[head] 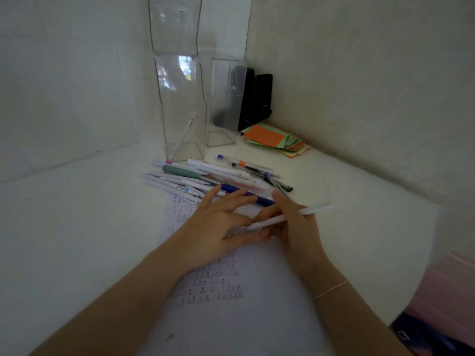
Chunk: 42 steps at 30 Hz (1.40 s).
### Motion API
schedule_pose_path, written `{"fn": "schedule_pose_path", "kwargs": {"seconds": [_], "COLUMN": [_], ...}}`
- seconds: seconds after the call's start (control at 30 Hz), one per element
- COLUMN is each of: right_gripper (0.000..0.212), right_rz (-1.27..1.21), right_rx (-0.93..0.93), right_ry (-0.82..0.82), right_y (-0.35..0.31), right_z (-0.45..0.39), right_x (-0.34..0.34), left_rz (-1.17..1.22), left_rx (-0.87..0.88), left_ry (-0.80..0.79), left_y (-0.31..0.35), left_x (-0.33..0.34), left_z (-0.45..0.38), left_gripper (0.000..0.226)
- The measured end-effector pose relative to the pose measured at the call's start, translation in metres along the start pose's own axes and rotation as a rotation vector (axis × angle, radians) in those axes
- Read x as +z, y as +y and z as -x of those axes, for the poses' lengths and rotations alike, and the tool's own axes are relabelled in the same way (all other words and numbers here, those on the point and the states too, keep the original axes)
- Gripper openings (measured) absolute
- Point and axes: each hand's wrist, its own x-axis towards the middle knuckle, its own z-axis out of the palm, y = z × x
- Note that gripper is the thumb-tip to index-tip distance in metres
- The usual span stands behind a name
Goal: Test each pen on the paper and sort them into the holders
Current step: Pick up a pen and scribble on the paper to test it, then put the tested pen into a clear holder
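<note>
A white pen (293, 216) lies across both hands above the paper (231, 299). My right hand (290, 227) grips its middle, and my left hand (218, 227) pinches its near end at the thumb, other fingers spread. The paper carries rows of small handwritten marks. A pile of pens (205, 178) lies just beyond my fingers, a blue pen (246, 195) nearest. Two clear holders stand behind: the left holder (183, 111) contains one white pen (183, 134), the right holder (223, 104) looks empty.
A stack of orange and green paper notes (276, 140) lies at the back right. A dark device (257, 96) stands in the corner behind the right holder. White walls close in left and right. Something pink (452, 286) shows at the right edge.
</note>
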Motion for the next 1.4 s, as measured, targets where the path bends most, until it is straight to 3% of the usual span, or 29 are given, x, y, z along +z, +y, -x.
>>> {"fn": "schedule_pose_path", "kwargs": {"seconds": [0.1,0.27,0.33,0.6,0.67,0.8,0.9,0.97,1.03,1.1,1.17,1.3,1.4], "right_gripper": [0.038,0.059,0.063,0.043,0.046,0.033,0.017,0.006,0.021,0.026,0.020,0.004,0.015], "right_rz": [0.047,-0.493,-0.537,-0.671,-0.645,-0.298,0.081,0.206,0.315,0.466,0.532,0.788,1.051], "right_rx": [-0.014,0.185,0.205,0.271,0.295,0.189,-0.053,-0.273,-0.540,-0.691,-0.702,-0.602,-0.434], "right_ry": [0.007,-0.038,-0.071,-0.262,-0.239,-0.088,-0.077,-0.032,0.029,0.066,0.047,-0.105,-0.158], "right_y": [-0.004,-0.017,-0.016,-0.010,-0.014,-0.050,-0.102,-0.133,-0.151,-0.154,-0.146,-0.121,-0.100], "right_z": [0.000,-0.002,-0.002,-0.006,-0.007,-0.031,-0.061,-0.084,-0.107,-0.130,-0.154,-0.187,-0.199], "right_x": [0.000,-0.008,-0.010,-0.023,-0.015,0.026,0.075,0.109,0.140,0.166,0.181,0.204,0.213], "left_rz": [0.010,0.051,0.045,-0.105,-0.136,-0.148,-0.203,-0.223,-0.209,-0.179,-0.171,-0.161,-0.153], "left_rx": [0.008,-0.002,-0.012,0.026,0.010,-0.157,-0.362,-0.496,-0.603,-0.640,-0.630,-0.671,-0.677], "left_ry": [0.049,0.111,0.114,0.150,0.180,0.373,0.450,0.424,0.370,0.367,0.347,0.305,0.297], "left_y": [0.001,0.000,-0.002,-0.010,-0.015,-0.025,-0.046,-0.061,-0.070,-0.073,-0.072,-0.073,-0.073], "left_x": [0.002,0.003,0.003,0.006,0.006,-0.006,-0.020,-0.028,-0.032,-0.030,-0.027,-0.025,-0.027], "left_z": [-0.002,-0.004,-0.003,0.000,0.000,-0.006,0.000,0.009,0.014,0.015,0.013,0.013,0.013], "left_gripper": [0.044,0.053,0.052,0.047,0.045,0.039,0.045,0.043,0.047,0.057,0.055,0.029,0.030]}}
